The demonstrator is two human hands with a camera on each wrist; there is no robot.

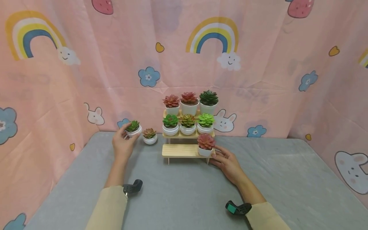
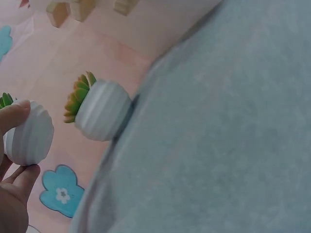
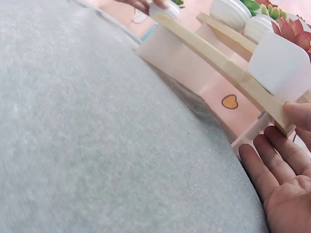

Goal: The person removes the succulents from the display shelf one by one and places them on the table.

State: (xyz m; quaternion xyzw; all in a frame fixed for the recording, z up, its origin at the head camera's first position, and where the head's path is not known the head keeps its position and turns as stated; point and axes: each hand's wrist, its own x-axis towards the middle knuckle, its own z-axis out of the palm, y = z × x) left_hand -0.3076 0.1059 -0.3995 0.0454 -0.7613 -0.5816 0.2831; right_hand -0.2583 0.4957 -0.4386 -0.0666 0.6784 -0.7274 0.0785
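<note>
My left hand (image 1: 123, 143) pinches a small potted succulent (image 1: 134, 128), green in a white ribbed pot, off the table at the left. In the left wrist view, thumb and fingers (image 2: 24, 187) lie on opposite sides of its pot (image 2: 30, 136). Just right of it stands an orange-green succulent (image 1: 149, 136) in a similar pot. My right hand (image 1: 228, 163) holds the right end of the bottom step of a wooden tiered stand (image 1: 179, 151), thumb at the edge and fingers beneath. Beside that thumb, a red succulent (image 1: 206, 143) in a white angular pot sits on the step.
On the middle step stand three green or yellowish succulents (image 1: 187, 125) in ribbed pots. The top step carries two reddish succulents (image 1: 188, 103) and a dark green one (image 1: 209, 101). A grey cloth covers the table (image 1: 184, 195); a patterned pink curtain (image 1: 120, 64) hangs behind.
</note>
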